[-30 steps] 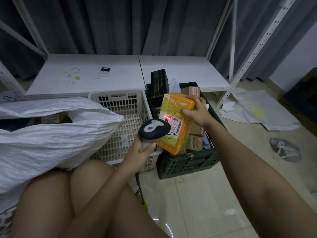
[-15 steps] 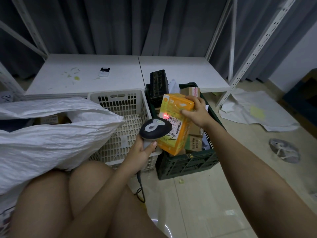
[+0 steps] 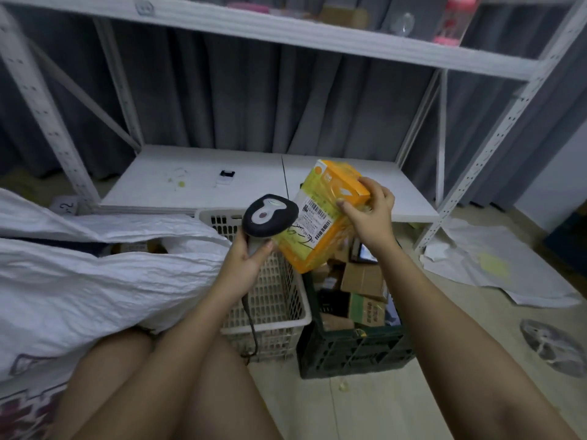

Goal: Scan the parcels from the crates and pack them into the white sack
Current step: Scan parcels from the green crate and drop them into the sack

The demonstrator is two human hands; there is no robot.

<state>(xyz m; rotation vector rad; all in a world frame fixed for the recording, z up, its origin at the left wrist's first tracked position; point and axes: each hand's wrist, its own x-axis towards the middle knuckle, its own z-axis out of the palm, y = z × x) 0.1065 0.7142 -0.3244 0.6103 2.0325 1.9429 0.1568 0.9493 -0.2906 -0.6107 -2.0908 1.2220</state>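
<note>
My right hand (image 3: pixel 370 217) grips an orange box parcel (image 3: pixel 320 214) by its upper right edge, tilted, with its white barcode label facing me. My left hand (image 3: pixel 246 258) holds the handle of a black and grey barcode scanner (image 3: pixel 270 215), whose head sits just left of the label. Both are raised above the crates. The white crate (image 3: pixel 276 296) stands below the scanner. To its right the dark green crate (image 3: pixel 352 350) holds several cardboard parcels (image 3: pixel 363 279). The white sack (image 3: pixel 95 274) lies at my left, its mouth open toward the crates.
A white metal rack stands behind the crates, with a low shelf (image 3: pixel 203 176) carrying a small black and white object (image 3: pixel 226 176). Crumpled white paper (image 3: pixel 495 262) and a grey bag (image 3: pixel 556 346) lie on the tiled floor at right. My bare knees fill the foreground.
The view has tilted up. The red scan light on the label has gone out. My right hand has lifted and tilted the orange box, and the scanner rose with it.
</note>
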